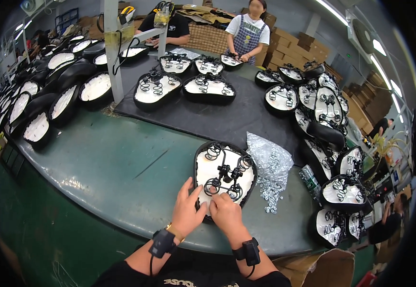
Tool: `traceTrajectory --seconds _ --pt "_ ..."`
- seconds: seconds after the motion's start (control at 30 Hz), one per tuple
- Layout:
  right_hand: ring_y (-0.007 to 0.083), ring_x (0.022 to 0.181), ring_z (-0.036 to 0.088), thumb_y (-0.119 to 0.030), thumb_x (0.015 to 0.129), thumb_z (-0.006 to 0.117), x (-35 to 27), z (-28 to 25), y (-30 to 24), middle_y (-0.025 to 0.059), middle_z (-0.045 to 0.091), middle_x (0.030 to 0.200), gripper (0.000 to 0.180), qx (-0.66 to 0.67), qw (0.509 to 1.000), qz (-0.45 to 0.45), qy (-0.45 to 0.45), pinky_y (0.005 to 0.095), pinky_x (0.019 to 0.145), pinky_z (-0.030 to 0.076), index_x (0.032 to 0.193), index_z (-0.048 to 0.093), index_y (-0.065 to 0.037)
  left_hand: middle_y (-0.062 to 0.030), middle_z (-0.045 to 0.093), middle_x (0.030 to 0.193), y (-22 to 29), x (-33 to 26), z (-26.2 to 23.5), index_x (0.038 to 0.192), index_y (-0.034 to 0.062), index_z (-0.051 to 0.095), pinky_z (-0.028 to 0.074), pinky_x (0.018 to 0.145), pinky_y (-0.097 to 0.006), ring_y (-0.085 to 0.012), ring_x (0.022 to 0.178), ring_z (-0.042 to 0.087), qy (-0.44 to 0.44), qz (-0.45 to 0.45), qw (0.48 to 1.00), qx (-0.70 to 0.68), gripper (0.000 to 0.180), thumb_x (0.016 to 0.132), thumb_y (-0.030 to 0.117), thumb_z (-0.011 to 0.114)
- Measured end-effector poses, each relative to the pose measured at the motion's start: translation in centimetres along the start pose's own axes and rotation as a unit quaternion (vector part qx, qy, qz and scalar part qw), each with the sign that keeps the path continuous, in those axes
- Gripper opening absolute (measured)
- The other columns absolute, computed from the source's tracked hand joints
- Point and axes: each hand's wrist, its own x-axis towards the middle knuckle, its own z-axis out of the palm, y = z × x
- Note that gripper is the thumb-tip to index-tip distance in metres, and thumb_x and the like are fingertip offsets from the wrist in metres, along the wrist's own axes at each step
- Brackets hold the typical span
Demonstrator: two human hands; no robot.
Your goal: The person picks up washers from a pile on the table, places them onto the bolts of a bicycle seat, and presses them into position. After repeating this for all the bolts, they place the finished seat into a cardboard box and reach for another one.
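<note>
An upturned bicycle saddle (209,173), black-rimmed with a white underside, lies in front of me on the green table. Black coil springs and a black clamp (227,174) are mounted on it. At its near left edge, my left hand (188,210) is closed around the rim. My right hand (227,211) is curled at the near coil spring, its fingers pinched together; what they hold, if anything, is hidden. Right of the saddle, a clear plastic bag (268,155) of small metal nuts lies with loose nuts (269,193) spilled from its mouth.
Saddles with springs (158,90) stand on a black mat (189,114); more are piled at right (344,190). Saddles without springs (96,88) crowd the left, beside a metal post (113,52). Across the table a person (247,36) handles a saddle. An open cardboard box (329,269) sits at lower right.
</note>
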Motion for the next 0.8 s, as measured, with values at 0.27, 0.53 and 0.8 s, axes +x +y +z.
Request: traceTrajectory --seconds 0.27,0.53,0.8 --pt "0.0305 0.066 0.068 -0.015 0.089 0.068 0.3 -0.2 0.4 0.0071 0.067 0.078 0.024 0.018 0.999 0.027 -0.009 0.0417 0.057 0.056 0.112 0.075 -0.012 -0.0219 0.049 0.149 4.6 0.7 -1.2 0.123 0.0020 0.068 0.022 0.117 -0.068 -0.0356 0.138 0.046 -0.056 0.187 0.907 0.372 0.050 0.085 0.034 0.062" --pt "0.0305 0.062 0.067 -0.019 0.087 0.069 0.3 0.2 0.3 0.0062 0.066 0.075 0.024 -0.028 0.999 0.024 -0.033 0.0414 0.054 0.055 0.111 0.074 -0.013 -0.0214 0.049 0.152 4.5 1.6 -1.8 0.127 -0.0028 0.064 0.020 0.120 -0.067 -0.0315 0.146 0.038 -0.156 0.157 0.904 0.365 0.054 0.085 0.031 0.061" --pt "0.0286 0.060 0.066 -0.015 0.086 0.069 0.0 0.0 -0.2 0.0065 0.066 0.072 0.014 0.016 0.999 0.005 0.044 0.0406 0.053 0.053 0.098 0.075 -0.012 -0.0231 0.033 0.163 0.9 1.4 -1.4 0.152 -0.0077 0.039 0.021 0.127 -0.051 -0.0374 0.155 0.025 -0.177 0.166 0.939 0.243 0.077 0.082 0.019 0.060"
